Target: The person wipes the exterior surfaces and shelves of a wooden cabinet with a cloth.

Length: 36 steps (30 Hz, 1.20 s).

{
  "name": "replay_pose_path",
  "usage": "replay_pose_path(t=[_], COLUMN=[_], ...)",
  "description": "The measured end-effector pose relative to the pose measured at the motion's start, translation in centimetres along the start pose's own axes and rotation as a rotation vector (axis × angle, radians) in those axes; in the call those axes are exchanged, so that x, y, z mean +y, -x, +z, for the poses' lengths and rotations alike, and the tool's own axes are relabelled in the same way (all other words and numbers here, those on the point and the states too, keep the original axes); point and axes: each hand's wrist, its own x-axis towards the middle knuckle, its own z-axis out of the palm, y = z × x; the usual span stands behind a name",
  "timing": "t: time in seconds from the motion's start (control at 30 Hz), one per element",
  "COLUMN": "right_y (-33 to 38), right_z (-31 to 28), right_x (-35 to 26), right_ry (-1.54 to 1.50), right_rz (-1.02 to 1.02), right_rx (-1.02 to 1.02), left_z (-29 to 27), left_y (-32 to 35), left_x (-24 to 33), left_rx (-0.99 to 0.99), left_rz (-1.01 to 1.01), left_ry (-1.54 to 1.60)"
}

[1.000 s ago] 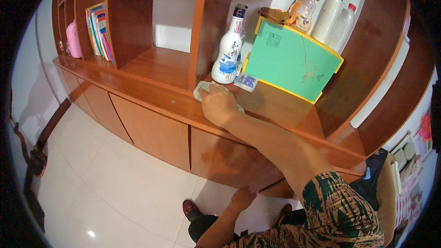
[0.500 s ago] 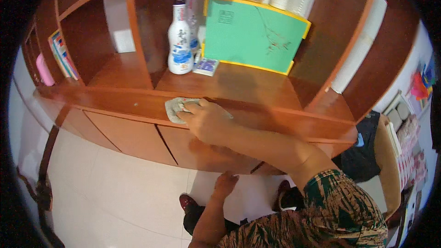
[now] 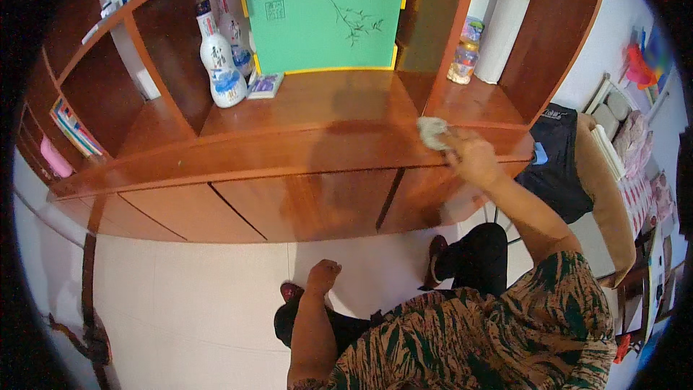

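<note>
My right hand (image 3: 473, 160) is closed around a crumpled pale grey cloth (image 3: 433, 132), at the right part of the wooden cabinet's ledge (image 3: 303, 150). The cloth is at the ledge near the foot of an upright divider; slight blur hides how firmly it touches the wood. My left hand (image 3: 324, 274) hangs low in front of the cabinet doors, over the floor. Its fingers are curled in, and nothing shows in them. A glass jar with a yellow lid (image 3: 463, 61) stands in the compartment just beyond my right hand.
Two white bottles, the nearer one (image 3: 221, 58) with blue decoration, stand beside a small box (image 3: 266, 85) and a green board with yellow edging (image 3: 325, 29). A white roll (image 3: 505, 22) leans at the right. A chair with a black cloth (image 3: 559, 166) stands by the cabinet's right end.
My right hand has moved right along the ledge with the cloth, from the middle to near the right end. The view has shifted right, bringing the jar into sight. My left hand stays low.
</note>
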Motion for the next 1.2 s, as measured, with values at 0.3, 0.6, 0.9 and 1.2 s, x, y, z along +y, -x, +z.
replay_pose_path(t=[0.3,0.6,0.9,1.2], right_y=[3.6,4.6,10.2,9.8], right_z=[2.1,3.7,7.5,8.6], right_x=[-2.9,-16.5,-17.5,-14.5], right_ry=[0.045,-0.459,-0.918,-1.378], right_rz=[-0.067,-0.535,-0.316,0.167], right_rx=[0.18,-0.045,-0.32,-0.562], left_z=[-0.4,1.4,3.0,3.1], left_y=[4.5,9.9,10.4,9.3], left_x=[5.4,17.8,17.6,17.9], left_rx=[0.117,0.025,0.09,0.152], left_rz=[0.049,0.238,0.099,-0.103], left_ry=[0.052,1.597,1.441,1.348])
